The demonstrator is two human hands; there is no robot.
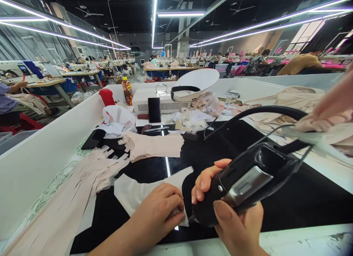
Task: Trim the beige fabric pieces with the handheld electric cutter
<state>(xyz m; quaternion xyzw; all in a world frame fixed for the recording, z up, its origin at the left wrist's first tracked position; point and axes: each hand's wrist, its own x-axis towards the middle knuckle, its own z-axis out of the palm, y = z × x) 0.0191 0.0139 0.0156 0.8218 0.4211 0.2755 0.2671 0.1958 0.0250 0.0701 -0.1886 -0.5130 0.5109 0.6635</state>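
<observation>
My left hand (pixel 162 208) lies with curled fingers pressed on a pale fabric piece (pixel 138 190) on the black work surface (pixel 303 201). My right hand (pixel 234 223) is wrapped around a black handheld tool (pixel 248 182) with a metal plate, its tip down beside the fabric's edge near my left fingers. A thick black cable (pixel 264 111) arcs from the tool toward the back.
Piles of beige cut pieces lie at left (pixel 82 182) and centre (pixel 154 144). Behind stand a white machine (pixel 165 100), a phone (pixel 154 110), a red cup (pixel 106 97), a bottle (pixel 127 90) and a white bowl-shaped form (pixel 198 81). White walls rim the table.
</observation>
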